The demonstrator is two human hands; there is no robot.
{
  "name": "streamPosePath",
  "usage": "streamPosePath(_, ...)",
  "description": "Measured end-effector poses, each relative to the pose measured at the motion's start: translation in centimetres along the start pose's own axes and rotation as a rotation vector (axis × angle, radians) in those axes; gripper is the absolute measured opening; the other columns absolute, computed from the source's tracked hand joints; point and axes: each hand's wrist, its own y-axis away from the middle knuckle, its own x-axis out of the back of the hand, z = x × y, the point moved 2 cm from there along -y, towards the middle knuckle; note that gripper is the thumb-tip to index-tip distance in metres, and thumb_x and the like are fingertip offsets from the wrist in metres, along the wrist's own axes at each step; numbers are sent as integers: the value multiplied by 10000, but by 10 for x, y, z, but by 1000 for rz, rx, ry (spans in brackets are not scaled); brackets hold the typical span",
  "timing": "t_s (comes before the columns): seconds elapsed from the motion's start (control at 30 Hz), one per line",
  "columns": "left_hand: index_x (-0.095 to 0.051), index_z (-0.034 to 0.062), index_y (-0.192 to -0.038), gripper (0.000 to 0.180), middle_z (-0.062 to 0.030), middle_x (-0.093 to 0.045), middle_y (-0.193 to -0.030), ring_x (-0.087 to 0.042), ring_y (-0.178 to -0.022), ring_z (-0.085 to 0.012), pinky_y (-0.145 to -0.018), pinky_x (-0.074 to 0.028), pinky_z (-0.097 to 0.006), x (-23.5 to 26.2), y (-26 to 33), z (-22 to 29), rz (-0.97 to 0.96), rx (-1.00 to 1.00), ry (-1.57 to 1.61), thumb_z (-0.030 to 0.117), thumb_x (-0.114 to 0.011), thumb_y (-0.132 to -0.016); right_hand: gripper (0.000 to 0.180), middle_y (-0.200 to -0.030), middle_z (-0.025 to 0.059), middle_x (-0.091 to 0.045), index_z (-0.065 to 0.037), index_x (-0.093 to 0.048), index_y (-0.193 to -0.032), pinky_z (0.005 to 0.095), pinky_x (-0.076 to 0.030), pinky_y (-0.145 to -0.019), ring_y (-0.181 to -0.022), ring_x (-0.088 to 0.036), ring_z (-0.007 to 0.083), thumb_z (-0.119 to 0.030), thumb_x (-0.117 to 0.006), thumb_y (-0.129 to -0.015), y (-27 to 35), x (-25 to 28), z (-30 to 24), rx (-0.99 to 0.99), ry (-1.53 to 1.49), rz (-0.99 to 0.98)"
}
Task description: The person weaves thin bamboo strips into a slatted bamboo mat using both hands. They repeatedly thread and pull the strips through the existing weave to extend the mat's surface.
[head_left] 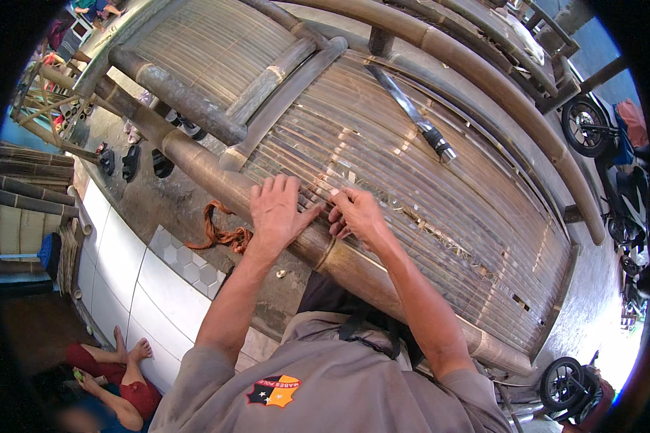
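Observation:
A bamboo bench frame with a slatted seat [426, 180] fills the view. My left hand [278, 209] lies flat, fingers spread, on the slats right by the thick front bamboo pole [217, 180]. My right hand [355, 214] is beside it, fingers curled and pinching at a thin slat end; what it grips is too small to tell for sure. A long knife with a dark, metal-ringed handle [415, 115] lies on the slats farther back, away from both hands.
An orange cord [220, 232] lies on the concrete below the pole, near white hexagon tiles [188, 263]. A person sits on the floor at lower left [115, 382]. Motorbikes [614, 144] stand at the right, bamboo stacks [29, 187] at the left.

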Motion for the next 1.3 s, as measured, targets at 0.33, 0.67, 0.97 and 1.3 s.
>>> streamPosePath(0.33,-590,39,-1038,191,-242,-646,-830,-632,-821,-465,-726,-465,-566,-3,-1,8,-140,72,348,226,-602,-1001,435,-845,139,-679,49,-644,-1079,348,-553,-498,-601,-686,223,-378,-561,-1074,-9,-3,-8,-34,82,-2)
streamPosePath(0.67,-675,27,-1050,294,-233,-693,-882,-673,-837,-436,-745,-528,-464,37,7,8,-305,121,825,310,-599,-1025,203,-702,-24,-533,8,-633,-1103,264,-479,-542,-589,-535,98,-176,-559,-1063,-10,13,-24,-153,-602,-123)
streamPosePath(0.97,-704,59,-1225,392,-120,-698,-1245,-615,-1189,-332,-1052,-469,-446,-3,-46,-39,63,-166,354,320,-718,-932,254,-836,33,-660,-56,-688,-983,339,-570,-711,-763,-635,131,-279,-592,-1055,9,64,-76,163,-187,6)
streamPosePath(1.3,-777,54,-1065,422,-124,-732,-1067,-656,-1049,-332,-925,-519,-447,-21,-84,-19,-134,-285,266,432,-761,-877,324,-652,-65,-481,-28,-672,-958,245,-457,-593,-555,-432,53,-330,-617,-1062,10,125,-172,427,44,130)
